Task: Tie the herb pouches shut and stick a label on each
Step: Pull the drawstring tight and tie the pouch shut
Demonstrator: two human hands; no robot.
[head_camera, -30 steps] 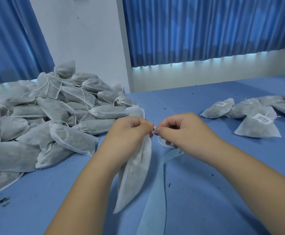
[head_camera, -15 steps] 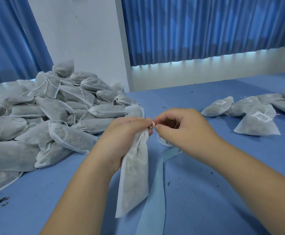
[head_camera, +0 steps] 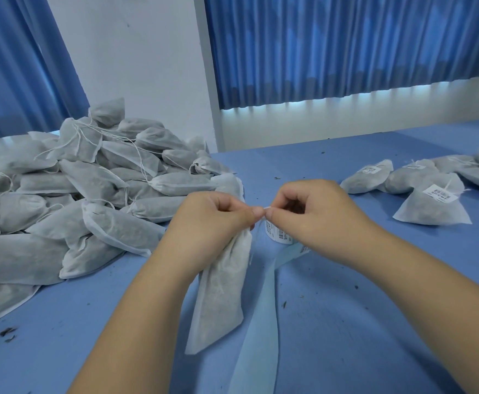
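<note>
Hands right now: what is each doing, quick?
Left hand: closed, gripping the pouch at its neck.
Right hand: closed, pinching the drawstring.

Pouch point(head_camera: 221, 297) in my left hand point(head_camera: 215, 220): off-white gauze with grey-green flecks showing through, drawstring point(head_camera: 264, 208) white; the pile point(head_camera: 96, 191) is the same off-white grey. Bench point(head_camera: 360, 322) mid-blue with scattered dark specks; backing strip point(head_camera: 261, 345) paler blue. Label roll point(head_camera: 278, 236) and the labels point(head_camera: 439, 193) on the finished pouches point(head_camera: 429, 211) are white with black barcode print; curtains point(head_camera: 346, 44) deep blue, vertically pleated; wall point(head_camera: 135, 58) white.

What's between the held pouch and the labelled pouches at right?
Head view: label roll, its backing strip and the right hand pinching the pouch string.
</note>
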